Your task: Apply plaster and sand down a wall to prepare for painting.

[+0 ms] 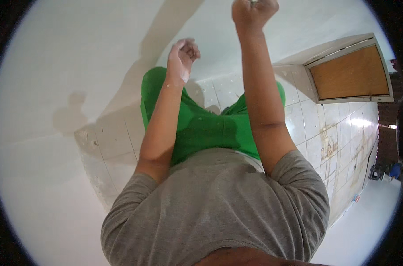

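My left hand [183, 57] is raised in front of the white wall [108, 35], its fingers loosely curled and apart with nothing between them; pale white smears mark its palm and wrist. At the top edge, my right hand [254, 11] is closed in a fist against the backdrop of the same wall, with a small pale bit of something showing among the fingers, too hidden to name. Below both forearms are my bent knees in green trousers [212, 133].
Stained white floor tiles [305, 128] surround me, meeting the wall. At the right stands a brown wooden door [347, 71] in a pale frame. Some dark and blue objects [383, 170] lie at the far right, too small to tell.
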{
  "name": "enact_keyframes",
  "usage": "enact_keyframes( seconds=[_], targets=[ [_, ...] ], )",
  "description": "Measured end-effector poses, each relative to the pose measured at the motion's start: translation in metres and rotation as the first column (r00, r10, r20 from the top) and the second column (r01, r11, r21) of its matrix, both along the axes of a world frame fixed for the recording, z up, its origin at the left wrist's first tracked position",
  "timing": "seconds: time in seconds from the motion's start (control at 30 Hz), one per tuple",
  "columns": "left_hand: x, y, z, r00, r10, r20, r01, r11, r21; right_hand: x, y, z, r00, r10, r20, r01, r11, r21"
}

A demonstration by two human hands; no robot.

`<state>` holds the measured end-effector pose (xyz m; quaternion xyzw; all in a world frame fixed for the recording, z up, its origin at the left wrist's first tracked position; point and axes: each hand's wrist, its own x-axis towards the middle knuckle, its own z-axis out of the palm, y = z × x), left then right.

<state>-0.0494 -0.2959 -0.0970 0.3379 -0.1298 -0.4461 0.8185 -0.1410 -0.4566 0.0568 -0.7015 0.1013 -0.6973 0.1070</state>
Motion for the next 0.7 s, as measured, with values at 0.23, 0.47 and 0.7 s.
enact_keyframes(
  seconds=[0.23, 0.47, 0.7],
  targets=[
    [-0.009, 0.005, -0.100, 0.811, -0.178, 0.557, -0.243, 0.763, 0.598, 0.041, 0.011, -0.057, 0.946, -0.103, -0.306, 0.152, 0.978, 0.143],
    [0.012, -0.006, -0.094, 0.889, -0.044, 0.455, -0.210, 0.844, 0.493, 0.028, 0.016, -0.185, 0.878, -0.193, -0.438, 0.252, 0.964, 0.080],
    [0.010, -0.015, -0.102, 0.935, 0.018, 0.355, -0.220, 0.814, 0.538, -0.018, 0.018, -0.280, 0.734, 0.241, -0.635, 0.243, 0.780, 0.577]
  ],
)
